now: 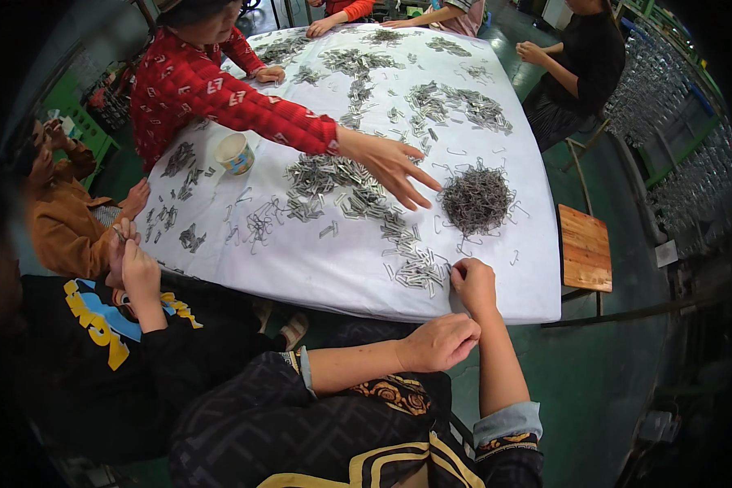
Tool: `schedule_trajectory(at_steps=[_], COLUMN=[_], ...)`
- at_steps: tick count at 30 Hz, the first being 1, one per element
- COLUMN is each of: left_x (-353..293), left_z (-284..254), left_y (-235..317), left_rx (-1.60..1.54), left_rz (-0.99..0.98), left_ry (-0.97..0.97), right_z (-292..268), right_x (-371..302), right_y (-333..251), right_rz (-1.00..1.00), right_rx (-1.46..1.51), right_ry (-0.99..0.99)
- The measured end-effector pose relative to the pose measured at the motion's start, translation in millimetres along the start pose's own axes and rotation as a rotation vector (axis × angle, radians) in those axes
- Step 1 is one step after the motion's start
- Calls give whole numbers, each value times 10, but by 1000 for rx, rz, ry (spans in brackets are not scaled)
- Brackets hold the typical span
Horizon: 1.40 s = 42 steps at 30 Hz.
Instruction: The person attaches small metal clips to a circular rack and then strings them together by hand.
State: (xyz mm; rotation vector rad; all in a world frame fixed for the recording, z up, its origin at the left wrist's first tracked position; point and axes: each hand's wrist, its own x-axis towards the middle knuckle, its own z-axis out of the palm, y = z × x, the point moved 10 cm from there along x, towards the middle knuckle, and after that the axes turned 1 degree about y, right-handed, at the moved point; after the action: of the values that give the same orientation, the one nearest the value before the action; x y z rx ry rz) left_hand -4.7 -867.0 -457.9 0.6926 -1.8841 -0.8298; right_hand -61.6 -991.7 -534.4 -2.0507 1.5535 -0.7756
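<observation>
My left hand [441,343] is closed just off the table's near edge, its knuckles up. Whatever it may hold is hidden inside the fingers. My right hand [473,286] is over the near edge of the white-covered table, with fingers and thumb pressed together. What is between them I cannot make out. Right beside those fingertips, small silver metal strips [419,268] lie in a loose heap that trails away to the far left. Beyond my right hand sits a tangled pile of bent wire hooks [476,201], with single hooks scattered around it.
A co-worker's red-sleeved arm [260,106] reaches across the table [342,289], hand spread near the hooks. A paper tub [234,154] stands at the left. More people work around the table. A wooden stool [586,248] is at the right.
</observation>
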Motion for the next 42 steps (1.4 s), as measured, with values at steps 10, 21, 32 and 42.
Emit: schedule_trajectory(at_steps=[10,21,32,42], left_x=[106,148,120,522], left_z=[12,133,253,-565], left_y=[-119,-150,-257,-842], left_rx=[17,8,-126,503], left_rz=[-97,-197,-272,-56], left_ry=[118,102,36,133], right_z=[-832,-1085,-1204,-1281], right_x=[-909,-1182,-1288,-1444], right_y=[105,-147,-259,-35], right_rz=[276,138,103,158], right_rx=[666,490,343,397], right_ry=[279,409,506,568])
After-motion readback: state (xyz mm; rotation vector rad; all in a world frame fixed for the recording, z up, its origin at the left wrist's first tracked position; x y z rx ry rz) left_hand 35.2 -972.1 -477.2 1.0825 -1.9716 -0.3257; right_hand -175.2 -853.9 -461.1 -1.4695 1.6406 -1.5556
